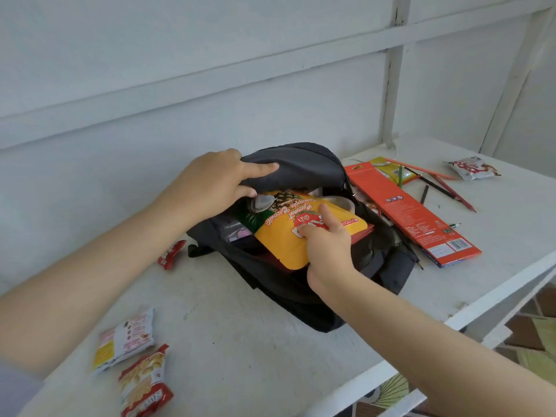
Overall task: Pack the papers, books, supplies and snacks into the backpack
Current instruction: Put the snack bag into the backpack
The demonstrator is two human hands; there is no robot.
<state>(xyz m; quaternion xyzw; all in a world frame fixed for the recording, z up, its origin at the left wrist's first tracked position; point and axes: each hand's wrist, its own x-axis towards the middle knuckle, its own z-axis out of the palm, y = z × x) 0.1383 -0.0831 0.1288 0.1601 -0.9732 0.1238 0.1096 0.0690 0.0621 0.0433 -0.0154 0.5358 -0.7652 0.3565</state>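
Note:
A black backpack (304, 284) lies open on the white table (240, 341). My left hand (210, 185) grips its top flap (301, 167) and holds it up. My right hand (328, 248) grips a yellow pack of coconut pineapple biscuits (282, 233), which sits half inside the opening. A roll of tape (343, 203) and other items show inside, behind the pack. An orange pencil box (412, 215) lies right of the bag, with loose pencils (442, 188) beyond it.
Snack packets lie around: a small red one (171, 254) left of the bag, a white one (126, 338) and a red one (144, 383) near the front left, another (472, 167) at the far right. The table's edge (496, 296) runs along the right.

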